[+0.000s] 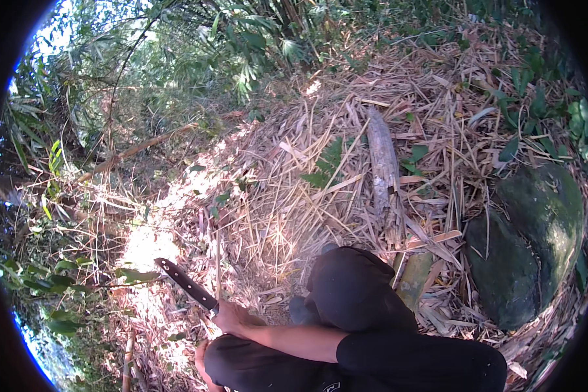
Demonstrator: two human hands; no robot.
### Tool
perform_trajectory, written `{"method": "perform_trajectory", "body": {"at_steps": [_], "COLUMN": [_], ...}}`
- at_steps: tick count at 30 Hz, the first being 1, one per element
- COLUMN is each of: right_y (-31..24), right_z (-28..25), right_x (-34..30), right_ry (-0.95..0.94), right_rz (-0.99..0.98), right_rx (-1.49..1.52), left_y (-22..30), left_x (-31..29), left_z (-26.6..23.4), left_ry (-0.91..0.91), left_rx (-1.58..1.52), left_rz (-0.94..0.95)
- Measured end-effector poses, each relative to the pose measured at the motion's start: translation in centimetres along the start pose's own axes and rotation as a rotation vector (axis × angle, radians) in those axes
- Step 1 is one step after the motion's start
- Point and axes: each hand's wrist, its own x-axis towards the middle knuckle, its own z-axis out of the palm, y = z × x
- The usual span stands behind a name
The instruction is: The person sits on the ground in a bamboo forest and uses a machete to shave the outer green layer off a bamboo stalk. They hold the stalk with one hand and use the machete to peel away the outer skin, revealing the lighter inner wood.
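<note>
My right forearm reaches leftward across my dark-clothed knees from a black sleeve. At its end my right hand (234, 319) is closed at the blade end of a knife (186, 285). The knife's black riveted handle sticks out of the hand toward the upper left; the blade is hidden. A thin upright stick (218, 251) runs down close to the same hand; whether it is touched I cannot tell. Beside my left knee shows a strip of skin of my left hand or forearm (203, 366); its fingers are hidden.
Dry leaves and bamboo litter (274, 215) cover the sloping ground. A weathered log (381, 157) lies ahead, with a small fern (328, 163) beside it. Large mossy rocks (536, 242) stand at the right. Leafy branches (52, 281) crowd the left, and bamboo foliage (242, 46) the back.
</note>
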Motion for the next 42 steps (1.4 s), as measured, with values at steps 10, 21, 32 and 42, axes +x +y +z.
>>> {"method": "perform_trajectory", "body": {"at_steps": [10,21,32,42], "right_y": [-0.5,5.2,6.1,5.6], "right_z": [0.4,0.6,-2.1,-3.2], "right_x": [0.8,5.3,3.4,2.7], "right_ry": [0.075,0.222,0.061,-0.008], "right_rz": [0.173,-0.080,-0.072,-0.016], "right_rx": [0.018,-0.048,-0.003,-0.024], "left_y": [-2.1,2.9,4.6,5.4], "left_x": [-19.4,-35.2,-36.9,-38.3], "left_z": [0.1,4.1,7.0,8.9], "left_ry": [-0.053,-0.384,-0.346,-0.067], "left_rx": [0.135,0.078,-0.186,-0.394], "left_rz": [-0.328,-0.516,-0.497,-0.589]}}
